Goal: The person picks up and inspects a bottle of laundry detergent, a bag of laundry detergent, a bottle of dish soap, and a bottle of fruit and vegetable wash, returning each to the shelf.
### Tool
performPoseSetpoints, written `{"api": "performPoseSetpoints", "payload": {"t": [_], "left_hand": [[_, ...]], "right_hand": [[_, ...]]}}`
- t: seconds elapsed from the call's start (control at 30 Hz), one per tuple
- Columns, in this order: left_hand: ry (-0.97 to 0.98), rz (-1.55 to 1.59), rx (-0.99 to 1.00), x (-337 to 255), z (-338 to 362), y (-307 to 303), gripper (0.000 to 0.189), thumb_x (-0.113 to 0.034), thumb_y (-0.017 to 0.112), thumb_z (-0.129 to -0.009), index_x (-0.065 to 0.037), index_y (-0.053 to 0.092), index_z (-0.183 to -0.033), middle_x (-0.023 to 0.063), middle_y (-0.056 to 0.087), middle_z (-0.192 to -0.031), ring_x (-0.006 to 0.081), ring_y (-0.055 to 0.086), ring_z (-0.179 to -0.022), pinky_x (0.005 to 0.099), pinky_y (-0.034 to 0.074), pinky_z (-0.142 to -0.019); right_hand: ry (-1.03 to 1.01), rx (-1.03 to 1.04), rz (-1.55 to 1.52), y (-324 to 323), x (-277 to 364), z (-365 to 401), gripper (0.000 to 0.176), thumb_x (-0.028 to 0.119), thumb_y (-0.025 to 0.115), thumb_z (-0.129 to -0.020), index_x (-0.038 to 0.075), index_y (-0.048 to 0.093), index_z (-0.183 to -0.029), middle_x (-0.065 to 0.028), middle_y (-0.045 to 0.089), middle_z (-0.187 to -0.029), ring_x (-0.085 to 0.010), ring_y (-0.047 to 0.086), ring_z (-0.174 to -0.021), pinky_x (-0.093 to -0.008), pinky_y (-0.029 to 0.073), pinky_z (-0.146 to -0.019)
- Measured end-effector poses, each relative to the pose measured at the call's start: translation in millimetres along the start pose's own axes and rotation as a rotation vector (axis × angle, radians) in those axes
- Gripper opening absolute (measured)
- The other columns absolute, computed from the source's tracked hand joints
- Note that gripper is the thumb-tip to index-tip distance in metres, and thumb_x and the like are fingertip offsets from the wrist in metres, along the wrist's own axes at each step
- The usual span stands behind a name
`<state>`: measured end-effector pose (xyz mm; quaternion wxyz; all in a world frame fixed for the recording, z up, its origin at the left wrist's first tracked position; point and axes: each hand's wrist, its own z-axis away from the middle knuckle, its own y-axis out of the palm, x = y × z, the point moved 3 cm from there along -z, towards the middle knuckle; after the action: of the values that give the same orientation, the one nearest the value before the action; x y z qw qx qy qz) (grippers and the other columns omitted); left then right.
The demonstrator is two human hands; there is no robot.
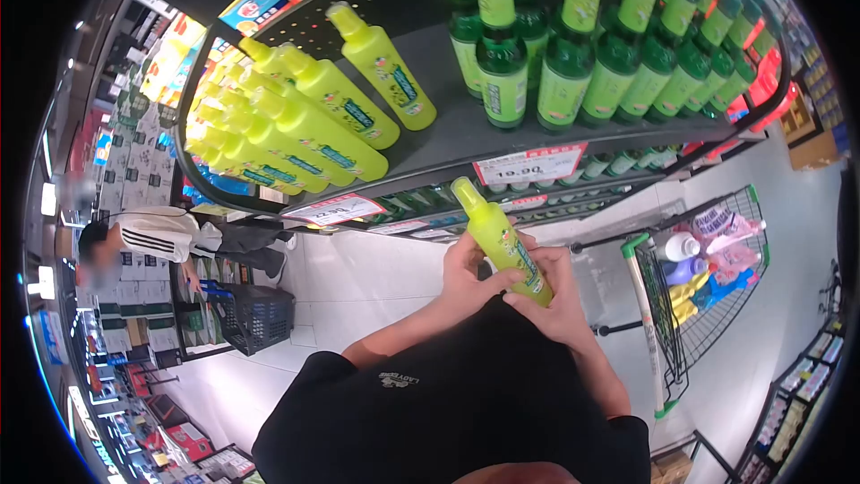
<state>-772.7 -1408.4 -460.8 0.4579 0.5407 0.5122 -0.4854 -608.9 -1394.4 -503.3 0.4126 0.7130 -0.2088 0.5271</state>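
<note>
A yellow-green spray bottle [498, 239] with a blue-and-green label is held in front of my chest, tilted with its capped top toward the shelf. My left hand [472, 273] wraps one side of it, thumb across the lower label. On the other side my right hand [557, 291] closes around the lower part near the base. Matching yellow-green bottles [313, 130] stand in rows on the shelf [439, 148] ahead, to the left. Green bottles with dark green caps [564, 81] fill its right side.
Price tags [530, 168] line the shelf edge. At right stands a shopping cart [658, 332] holding a white bottle, a purple bottle, and yellow, blue and pink packages. To the left, another person [184, 237] carries a dark basket [257, 314]. Pale floor [358, 273] lies between.
</note>
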Motion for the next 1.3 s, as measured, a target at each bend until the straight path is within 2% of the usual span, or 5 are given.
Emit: {"api": "performPoseSetpoints", "payload": {"t": [0.23,0.4,0.5,0.77,1.3], "left_hand": [[0.224,-0.271,0.296,-52.4,-7.1,-36.9,0.066,-0.025,0.063,-0.101,0.006,0.038,-0.154,0.0256,0.056,-0.148,0.0348,0.061,-0.131,0.0484,0.049,-0.110],[0.279,-0.138,-0.039,-59.3,4.2,-42.2,0.065,-0.036,0.056,-0.108,0.007,0.038,-0.154,0.0247,0.050,-0.153,0.0339,0.055,-0.138,0.0449,0.044,-0.115],[0.410,-0.087,-0.277,-58.0,8.8,-41.2,0.055,-0.020,0.052,-0.109,0.007,0.038,-0.154,0.0232,0.054,-0.151,0.0295,0.055,-0.138,0.0408,0.044,-0.113],[0.323,0.057,-0.372,-54.9,33.5,-51.5,0.051,-0.020,0.038,-0.114,0.005,0.032,-0.158,0.0245,0.041,-0.161,0.0372,0.049,-0.144,0.0432,0.040,-0.116],[0.243,0.141,-0.381,-46.2,51.7,-61.4,0.040,-0.021,0.039,-0.115,0.003,0.046,-0.146,0.0259,0.057,-0.147,0.0355,0.065,-0.126,0.0395,0.050,-0.104]], "right_hand": [[-0.125,0.219,0.357,21.8,55.9,-38.9,0.053,0.013,0.081,-0.087,-0.003,0.057,-0.132,-0.0135,0.070,-0.115,-0.0234,0.067,-0.108,-0.0377,0.048,-0.101],[-0.333,0.178,0.459,41.7,89.8,-69.1,0.054,0.014,0.081,-0.086,-0.003,0.058,-0.132,-0.0155,0.069,-0.115,-0.0266,0.068,-0.103,-0.0370,0.052,-0.092],[-0.486,0.084,0.503,51.6,108.6,-87.3,0.051,0.010,0.081,-0.086,-0.004,0.059,-0.130,-0.0155,0.067,-0.114,-0.0264,0.067,-0.098,-0.0362,0.052,-0.087],[-0.657,-0.047,0.431,78.1,136.7,-133.7,0.050,0.005,0.078,-0.086,-0.006,0.059,-0.131,-0.0156,0.065,-0.115,-0.0258,0.066,-0.103,-0.0356,0.052,-0.092],[-0.556,-0.114,0.524,108.8,92.8,-185.5,0.046,0.005,0.075,-0.087,-0.001,0.060,-0.131,-0.0173,0.060,-0.115,-0.0339,0.068,-0.104,-0.0395,0.054,-0.084]]}}
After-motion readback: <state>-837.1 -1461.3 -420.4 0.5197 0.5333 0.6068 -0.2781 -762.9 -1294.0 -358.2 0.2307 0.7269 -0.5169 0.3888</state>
